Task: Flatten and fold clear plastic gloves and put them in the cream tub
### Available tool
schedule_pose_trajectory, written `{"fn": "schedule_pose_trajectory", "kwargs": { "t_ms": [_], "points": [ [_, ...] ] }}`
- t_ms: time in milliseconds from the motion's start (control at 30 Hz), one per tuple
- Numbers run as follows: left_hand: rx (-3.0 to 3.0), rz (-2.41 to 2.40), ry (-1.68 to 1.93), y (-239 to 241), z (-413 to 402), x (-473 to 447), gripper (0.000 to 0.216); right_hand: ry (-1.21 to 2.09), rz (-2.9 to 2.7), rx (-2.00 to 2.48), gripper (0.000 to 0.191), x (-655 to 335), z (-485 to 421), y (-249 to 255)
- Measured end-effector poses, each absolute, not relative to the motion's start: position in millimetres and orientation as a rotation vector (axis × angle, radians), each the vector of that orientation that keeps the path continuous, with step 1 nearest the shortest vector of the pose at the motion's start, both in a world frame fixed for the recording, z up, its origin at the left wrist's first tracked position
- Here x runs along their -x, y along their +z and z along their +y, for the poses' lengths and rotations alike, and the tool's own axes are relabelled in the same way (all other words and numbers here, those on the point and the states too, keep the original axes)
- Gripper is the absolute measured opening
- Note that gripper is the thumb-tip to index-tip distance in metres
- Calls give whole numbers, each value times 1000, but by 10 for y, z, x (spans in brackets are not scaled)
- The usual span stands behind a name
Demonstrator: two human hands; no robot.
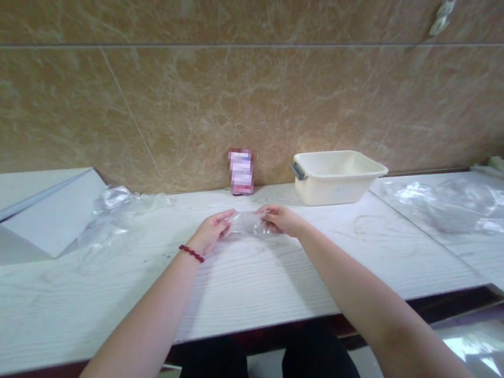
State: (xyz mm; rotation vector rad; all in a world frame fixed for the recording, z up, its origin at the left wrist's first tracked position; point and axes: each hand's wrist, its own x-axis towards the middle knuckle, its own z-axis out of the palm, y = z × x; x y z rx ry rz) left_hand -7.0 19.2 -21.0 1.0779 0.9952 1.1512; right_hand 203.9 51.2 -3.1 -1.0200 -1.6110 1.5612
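Note:
Between my hands, just above the white wood-grain table (247, 278), is a small clear plastic bag (245, 223). My left hand (213, 231), with a red bead bracelet (191, 253) at its wrist, pinches the bag's left end. At the other end, the fingers of my right hand (281, 219) are closed on the plastic. Whether anything lies inside the bag I cannot make out. Behind my hands, a phone (241, 172) with a blurred-out screen leans upright against the wall.
A cream plastic bin (335, 182) with a grey handle stands by the wall, right of the phone. Piled clear plastic (468, 204) covers the far right. On the left are a white cardboard box (48, 217) and crumpled clear bags (121, 206). The brown marbled wall (243, 93) bounds the back.

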Motion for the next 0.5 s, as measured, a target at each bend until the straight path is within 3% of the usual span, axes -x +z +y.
{"fn": "schedule_pose_trajectory", "kwargs": {
  "t_ms": [300, 500],
  "points": [
    [-1046, 927, 1108, -222, 233, 141, 40, 1607, -1468, 845, 15, -2026, 545, -90],
    [-1103, 969, 1038, -160, 203, 187, 35, 1629, -1453, 902, 6, -2051, 548, -59]
  ]
}}
